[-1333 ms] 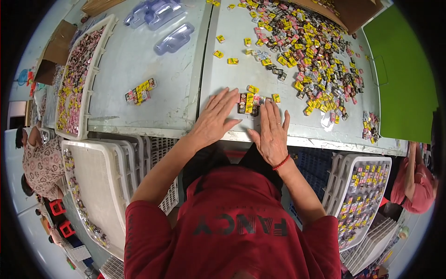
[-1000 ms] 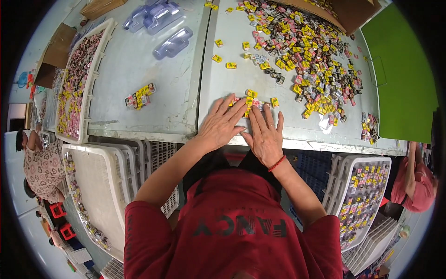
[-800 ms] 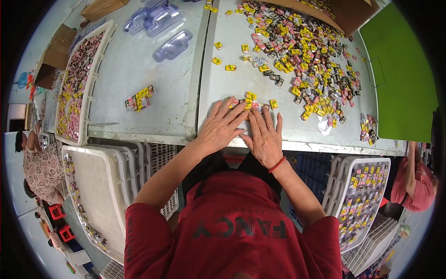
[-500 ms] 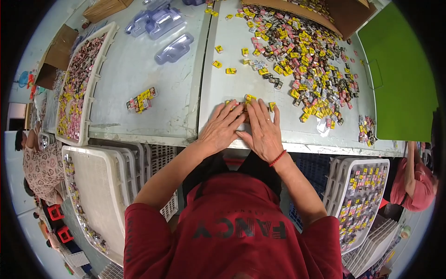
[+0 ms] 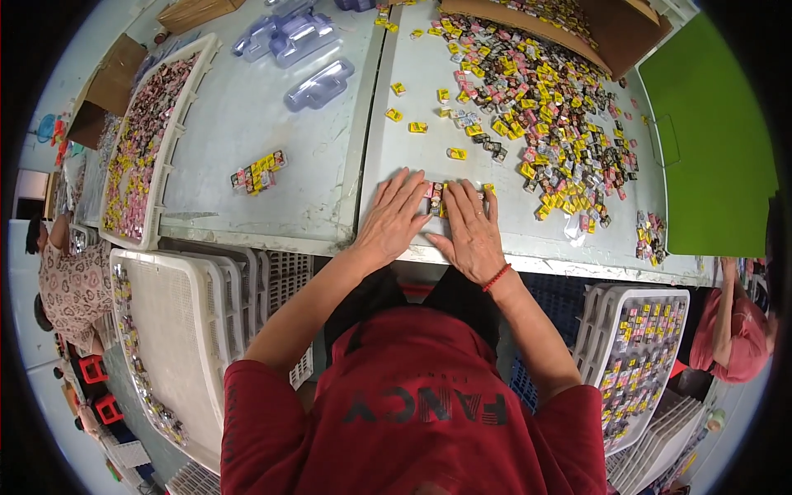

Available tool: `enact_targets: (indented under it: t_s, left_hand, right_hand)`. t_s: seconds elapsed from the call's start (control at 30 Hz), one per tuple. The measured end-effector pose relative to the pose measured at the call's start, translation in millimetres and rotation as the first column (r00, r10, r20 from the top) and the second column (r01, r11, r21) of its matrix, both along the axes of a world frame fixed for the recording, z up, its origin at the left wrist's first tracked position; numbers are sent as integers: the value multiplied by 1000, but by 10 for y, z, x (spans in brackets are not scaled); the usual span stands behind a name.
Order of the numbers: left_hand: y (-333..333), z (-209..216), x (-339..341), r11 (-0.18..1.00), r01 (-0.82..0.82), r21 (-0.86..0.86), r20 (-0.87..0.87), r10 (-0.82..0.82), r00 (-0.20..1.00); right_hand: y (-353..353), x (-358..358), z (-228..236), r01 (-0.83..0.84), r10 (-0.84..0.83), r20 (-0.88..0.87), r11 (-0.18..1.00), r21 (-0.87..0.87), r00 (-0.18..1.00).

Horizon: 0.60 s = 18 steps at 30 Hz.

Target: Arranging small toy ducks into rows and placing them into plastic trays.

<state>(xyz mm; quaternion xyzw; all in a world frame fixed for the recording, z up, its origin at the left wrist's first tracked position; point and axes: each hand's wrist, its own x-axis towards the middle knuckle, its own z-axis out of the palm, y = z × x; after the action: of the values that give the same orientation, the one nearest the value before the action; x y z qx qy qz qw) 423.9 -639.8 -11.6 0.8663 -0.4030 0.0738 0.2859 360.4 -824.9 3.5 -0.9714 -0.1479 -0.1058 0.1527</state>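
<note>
At the table's front edge both hands lie flat, fingers stretched out. My left hand (image 5: 392,219) rests along the left side of a small group of boxy little packs (image 5: 436,198) in pink, dark and yellow. My right hand (image 5: 473,227) covers the right side of the group, its thumb pointing toward the left hand. Part of the group is hidden under the fingers. A single yellow pack (image 5: 456,153) lies just beyond the fingertips. Farther left on the table sits a tight block of similar packs (image 5: 259,172).
A large heap of loose packs (image 5: 561,124) spreads from a cardboard box (image 5: 635,37) at the far right, beside a green panel (image 5: 709,140). Clear bluish plastic trays (image 5: 318,85) lie far left. A white crate (image 5: 195,87) holds more packs. Stacked trays (image 5: 169,330) stand below the table.
My hands have drawn slightly apart, showing the packs between them. A yellow pack that was at the right fingertips now lies farther from them. The whole view has shifted a little.
</note>
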Motion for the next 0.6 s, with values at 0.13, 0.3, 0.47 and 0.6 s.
enact_targets:
  t_s: [0.13, 0.3, 0.47, 0.6]
  left_hand:
    - [-22, -36, 4, 1000, -31, 2, 20, 31, 999]
    - [-10, -41, -2, 999, -50, -12, -12, 49, 999]
    - [21, 8, 21, 997, -17, -79, 75, 23, 997]
    - [-78, -13, 68, 992, -27, -125, 72, 36, 997]
  right_hand:
    - [29, 24, 82, 22, -23, -23, 997, -70, 999]
    - [35, 29, 10, 24, -24, -9, 999, 48, 1000]
    - [-52, 12, -24, 43, -47, 24, 988, 146, 999]
    - [-19, 35, -14, 39, -48, 61, 990, 137, 997]
